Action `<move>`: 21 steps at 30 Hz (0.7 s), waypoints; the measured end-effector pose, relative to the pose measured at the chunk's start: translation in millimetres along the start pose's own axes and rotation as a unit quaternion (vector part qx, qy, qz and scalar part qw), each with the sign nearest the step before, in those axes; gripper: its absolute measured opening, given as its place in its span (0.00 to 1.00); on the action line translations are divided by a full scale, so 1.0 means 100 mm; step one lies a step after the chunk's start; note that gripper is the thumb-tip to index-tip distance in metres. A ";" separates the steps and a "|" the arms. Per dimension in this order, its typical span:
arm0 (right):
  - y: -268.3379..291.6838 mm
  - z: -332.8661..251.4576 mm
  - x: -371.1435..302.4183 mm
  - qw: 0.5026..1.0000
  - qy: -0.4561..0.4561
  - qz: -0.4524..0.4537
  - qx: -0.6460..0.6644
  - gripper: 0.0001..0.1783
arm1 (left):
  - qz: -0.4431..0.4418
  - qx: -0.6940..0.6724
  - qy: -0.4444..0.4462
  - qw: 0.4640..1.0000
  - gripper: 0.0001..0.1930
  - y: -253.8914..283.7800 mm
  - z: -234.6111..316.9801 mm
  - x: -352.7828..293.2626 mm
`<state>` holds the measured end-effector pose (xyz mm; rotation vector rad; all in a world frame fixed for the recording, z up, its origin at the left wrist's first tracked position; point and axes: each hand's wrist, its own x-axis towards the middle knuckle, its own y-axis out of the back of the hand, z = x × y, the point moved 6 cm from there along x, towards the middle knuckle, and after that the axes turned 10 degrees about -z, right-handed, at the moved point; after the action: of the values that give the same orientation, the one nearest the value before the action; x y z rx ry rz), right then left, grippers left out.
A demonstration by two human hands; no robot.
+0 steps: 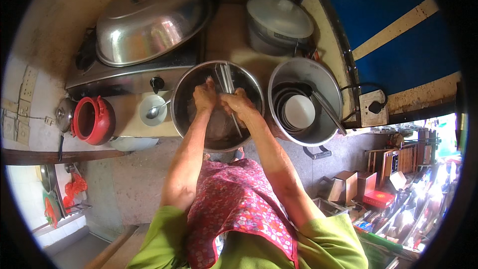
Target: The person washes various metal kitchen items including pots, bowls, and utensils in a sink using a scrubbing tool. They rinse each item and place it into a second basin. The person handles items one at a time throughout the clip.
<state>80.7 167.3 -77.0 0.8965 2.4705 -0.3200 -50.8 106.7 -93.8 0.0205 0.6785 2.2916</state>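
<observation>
Evidently, rubbing or sorting the metal sticks [228, 79] is under way over the basin [251, 82]: the right hand [237, 102] closes round them; the left hand [204, 95] curls beside it, contents unclear. Next calls for a firm grip.

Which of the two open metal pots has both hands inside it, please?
It is the left metal pot, containing the left hand and right hand; the right metal pot holds a white bowl instead.
</observation>
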 end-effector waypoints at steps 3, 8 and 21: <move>-0.02 -0.15 -0.06 0.997 -0.008 0.034 -0.063 0.26 | 0.007 -0.070 0.126 0.990 0.30 -0.11 -0.62 0.21; 0.16 -0.34 -0.16 0.952 0.202 0.192 -0.124 0.23 | -0.135 0.252 -0.032 0.958 0.25 -0.27 -0.17 -0.14; 0.07 -0.56 -0.38 0.922 0.320 0.190 -0.108 0.17 | -0.207 0.321 -0.112 0.917 0.21 -0.70 -0.03 -0.32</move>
<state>90.1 173.1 -9.8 1.5332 2.7211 0.4453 17.4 125.7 -123.8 0.4039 1.1587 1.5548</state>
